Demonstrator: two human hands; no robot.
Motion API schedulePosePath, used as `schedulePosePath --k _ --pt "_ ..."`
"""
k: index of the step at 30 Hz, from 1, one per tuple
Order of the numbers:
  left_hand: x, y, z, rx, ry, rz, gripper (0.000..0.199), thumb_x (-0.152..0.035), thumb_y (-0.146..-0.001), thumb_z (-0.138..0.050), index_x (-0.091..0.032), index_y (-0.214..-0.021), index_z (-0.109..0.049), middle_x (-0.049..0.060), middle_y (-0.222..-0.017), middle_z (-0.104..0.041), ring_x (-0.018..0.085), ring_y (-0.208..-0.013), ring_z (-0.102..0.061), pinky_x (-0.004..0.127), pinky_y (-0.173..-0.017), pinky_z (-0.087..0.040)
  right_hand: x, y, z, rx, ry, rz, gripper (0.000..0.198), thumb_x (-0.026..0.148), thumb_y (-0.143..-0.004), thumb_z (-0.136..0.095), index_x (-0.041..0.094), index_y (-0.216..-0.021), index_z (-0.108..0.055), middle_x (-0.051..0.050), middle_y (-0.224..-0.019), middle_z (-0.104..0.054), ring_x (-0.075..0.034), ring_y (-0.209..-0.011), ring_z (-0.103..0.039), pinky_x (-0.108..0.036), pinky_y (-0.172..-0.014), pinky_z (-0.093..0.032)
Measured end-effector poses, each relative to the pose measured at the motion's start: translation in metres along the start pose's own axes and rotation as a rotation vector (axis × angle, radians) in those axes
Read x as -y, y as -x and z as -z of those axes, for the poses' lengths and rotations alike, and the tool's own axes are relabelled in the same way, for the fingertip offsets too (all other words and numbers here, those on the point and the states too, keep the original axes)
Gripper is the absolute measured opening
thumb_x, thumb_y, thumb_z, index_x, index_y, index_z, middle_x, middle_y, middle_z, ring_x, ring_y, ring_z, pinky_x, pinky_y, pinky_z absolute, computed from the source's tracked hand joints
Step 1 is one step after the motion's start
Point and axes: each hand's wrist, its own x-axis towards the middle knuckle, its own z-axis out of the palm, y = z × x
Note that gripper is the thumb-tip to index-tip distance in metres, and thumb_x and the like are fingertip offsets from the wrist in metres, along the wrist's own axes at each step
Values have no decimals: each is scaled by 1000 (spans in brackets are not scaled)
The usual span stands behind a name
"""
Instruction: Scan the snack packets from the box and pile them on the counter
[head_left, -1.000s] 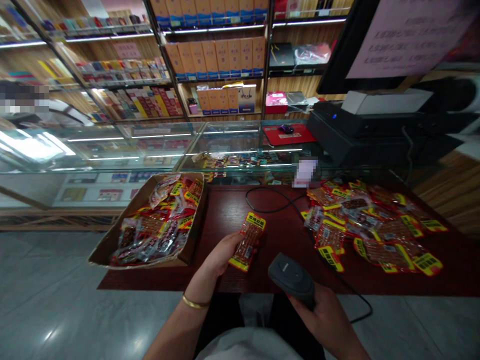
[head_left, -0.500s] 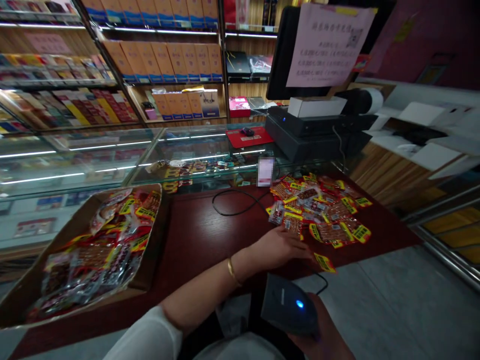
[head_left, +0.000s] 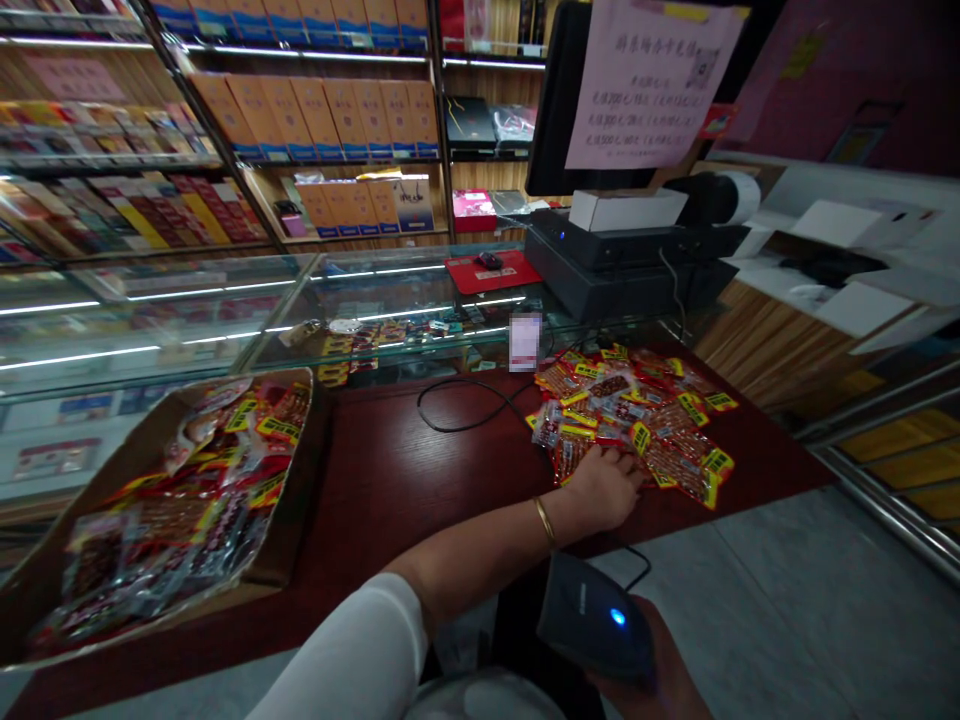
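Observation:
My left hand, with a gold bangle at the wrist, is at the front of a pile of snack packets with yellow labels. Its fingers are curled on a snack packet among the others, and the hand hides part of that packet. Low in the view, my right hand is wrapped round the handle of a black barcode scanner. A blue light glows on top of the scanner, which is held just in front of the counter edge.
An open cardboard box of similar packets stands on the left of the dark red counter. A black cable loops across the middle. Behind are a glass case, a mouse and a monitor with a paper notice.
My left hand has moved right and farther onto the pile. The packet that lay by its fingers at the front edge no longer shows there. The scanner has shifted slightly right in view.

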Motion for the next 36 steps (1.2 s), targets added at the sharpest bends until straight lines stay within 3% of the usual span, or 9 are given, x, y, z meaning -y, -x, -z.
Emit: schedulePosePath --k 4,7,14,17,20,23,28,32,36 --pt "7 29 47 -35 158 37 31 -24 -97 -51 -15 -119 -70 16 -121 -71 29 -109 -61 44 -91 -44 3 -3 -8 1 -88 -66 42 62 -68 -81 25 -85 -74 -7 -70 -78 -28 -60 -73 -37 -59 -62" --pt "21 87 97 -75 274 205 36 -16 -92 -53 -18 -124 -70 13 -122 -72 29 -114 -61 43 -97 -45 8 -16 -19 92 -114 -113 51 74 -73 -72 24 -62 -70 -5 -53 -71 -25 -49 -67 -34 -52 -58" --pt "69 297 206 -516 216 1059 36 -20 -93 -53 -24 -123 -73 9 -123 -73 30 -118 -63 42 -111 -42 21 -62 -66 206 -218 -113 57 74 -78 -70 17 -77 -79 -7 -63 -75 -23 -55 -69 -31 -58 -57" --pt "88 374 228 -333 -77 1407 40 -30 -96 -52 -18 -131 -67 15 -129 -70 33 -123 -61 44 -110 -41 25 -70 -85 280 -234 -112 59 73 -78 -71 15 -82 -79 -6 -61 -73 -21 -53 -66 -30 -57 -55" --pt "101 418 228 -8 -169 1550 44 -41 -94 -57 -14 -128 -64 20 -122 -72 35 -116 -65 42 -100 -47 27 -71 -98 320 -260 -123 60 73 -76 -73 14 -83 -80 -4 -58 -70 -20 -50 -65 -30 -55 -54" --pt "109 431 216 127 -180 1560 45 -45 -87 -68 -14 -118 -66 19 -116 -73 33 -112 -67 35 -93 -49 25 -73 -103 318 -300 -159 58 72 -73 -76 14 -80 -79 -4 -56 -70 -21 -50 -65 -31 -55 -55" --pt "108 431 210 58 -171 1623 41 -34 -82 -72 -14 -117 -66 18 -117 -73 32 -111 -67 35 -93 -49 16 -78 -103 301 -372 -211 58 69 -72 -79 12 -87 -81 -3 -54 -70 -21 -49 -66 -31 -53 -56" --pt "87 423 227 -321 -206 1538 34 -40 -90 -61 -19 -114 -72 14 -117 -73 29 -108 -66 36 -95 -50 14 -78 -104 319 -439 -212 54 64 -73 -81 12 -87 -81 -3 -54 -70 -19 -47 -64 -30 -53 -56" --pt "68 377 226 -724 56 1202 41 -43 -93 -56 -21 -125 -70 8 -124 -72 27 -113 -66 37 -102 -49 14 -78 -106 333 -454 -180 55 65 -73 -81 12 -82 -80 -3 -53 -68 -17 -46 -62 -30 -53 -55"
